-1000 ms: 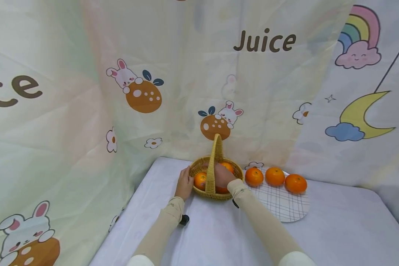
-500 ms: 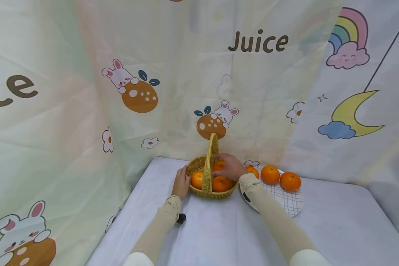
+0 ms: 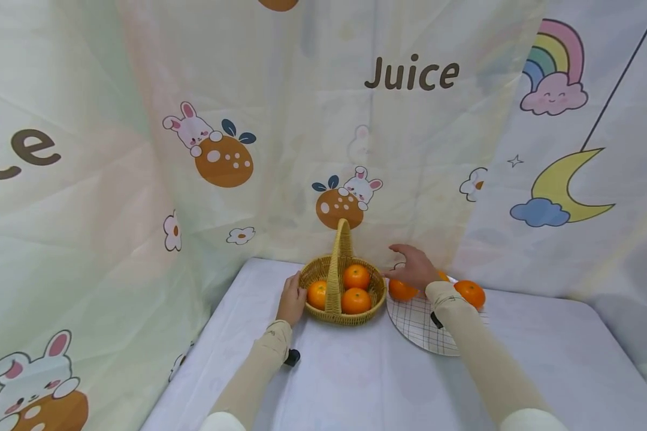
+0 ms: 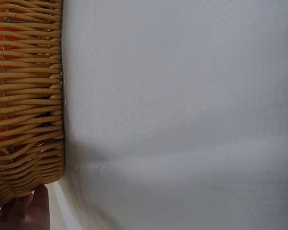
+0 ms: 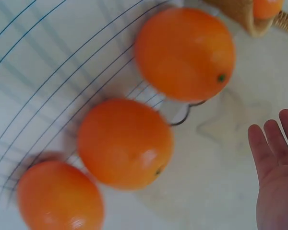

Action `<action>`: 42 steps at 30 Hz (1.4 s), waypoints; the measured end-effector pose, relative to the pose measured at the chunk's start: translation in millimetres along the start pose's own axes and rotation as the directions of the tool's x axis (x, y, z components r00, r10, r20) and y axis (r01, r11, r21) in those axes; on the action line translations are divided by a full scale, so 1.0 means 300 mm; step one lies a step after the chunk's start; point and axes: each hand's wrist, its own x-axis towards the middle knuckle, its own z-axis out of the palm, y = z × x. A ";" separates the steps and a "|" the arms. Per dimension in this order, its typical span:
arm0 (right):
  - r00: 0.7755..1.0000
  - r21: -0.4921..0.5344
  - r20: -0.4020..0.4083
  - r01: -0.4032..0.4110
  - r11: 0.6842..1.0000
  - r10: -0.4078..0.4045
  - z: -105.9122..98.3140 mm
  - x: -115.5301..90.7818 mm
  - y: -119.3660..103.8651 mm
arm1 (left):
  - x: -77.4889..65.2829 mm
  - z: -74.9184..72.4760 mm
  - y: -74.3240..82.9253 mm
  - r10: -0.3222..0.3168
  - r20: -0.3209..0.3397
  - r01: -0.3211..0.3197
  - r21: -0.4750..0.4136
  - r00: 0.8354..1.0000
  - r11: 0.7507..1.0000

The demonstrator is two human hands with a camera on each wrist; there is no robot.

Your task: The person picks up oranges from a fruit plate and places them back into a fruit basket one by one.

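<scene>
A wicker basket [image 3: 345, 320] with a tall handle holds three oranges, among them a front orange [image 3: 356, 301] and a rear orange [image 3: 356, 276]. Against the basket's left side rests my left hand [image 3: 292, 299]; in the left wrist view its fingers [image 4: 37, 211] touch the woven wall. My right hand [image 3: 417, 269] is spread and holds nothing, above the back of a round checked plate [image 3: 423, 332]. It partly hides the oranges there. The right wrist view shows three on the plate: one orange [image 5: 185, 53] nearest the basket, a middle orange [image 5: 125, 143] and a far orange [image 5: 60, 196].
A white cloth covers the table [image 3: 345, 377]. Right behind the basket and plate hangs a printed curtain [image 3: 280, 197], which also runs along the left side. A small black device [image 3: 292, 358] sits at the left wrist, another black device [image 3: 436, 320] at the right.
My right hand has come out of the basket and moved right over the plate, leaving the oranges in the basket uncovered. My left hand stays at the basket. The head view has shifted slightly.
</scene>
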 end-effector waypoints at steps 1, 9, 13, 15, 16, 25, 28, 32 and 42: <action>1.000 0.003 -0.009 -0.017 1.000 0.017 -0.009 -0.006 0.021 | 0.000 0.000 -0.002 -0.003 0.002 0.003 -0.004 1.000 1.000; 0.994 -0.078 -0.069 -0.087 0.993 0.082 -0.051 -0.079 0.204 | -0.004 0.004 -0.020 -0.017 0.006 0.017 -0.018 1.000 1.000; 0.986 -0.094 -0.081 -0.156 0.983 0.149 -0.082 -0.125 0.267 | -0.001 0.003 -0.013 -0.013 0.009 0.013 -0.026 1.000 1.000; 0.978 -0.110 -0.089 -0.198 0.974 0.188 -0.091 -0.145 0.299 | -0.001 0.003 -0.009 -0.013 0.006 0.013 -0.028 1.000 1.000; 0.975 -0.117 -0.085 -0.213 0.970 0.204 -0.096 -0.155 0.314 | -0.001 0.002 -0.007 -0.009 0.003 0.009 -0.029 1.000 1.000; 0.950 -0.130 -0.069 -0.311 0.941 0.304 -0.114 -0.245 0.434 | 0.001 0.005 -0.013 -0.020 0.003 0.020 -0.031 1.000 0.999; 0.940 -0.105 -0.060 -0.341 0.934 0.336 -0.116 -0.267 0.450 | 0.003 0.004 -0.014 -0.015 0.007 0.015 -0.028 1.000 0.999; 0.933 -0.073 -0.058 -0.359 0.930 0.355 -0.120 -0.289 0.460 | 0.005 0.002 -0.011 -0.016 0.012 0.016 -0.015 1.000 1.000; 0.896 0.079 -0.092 -0.428 0.900 0.434 -0.083 -0.322 0.465 | 0.002 0.001 -0.002 -0.028 0.011 0.028 -0.022 1.000 0.999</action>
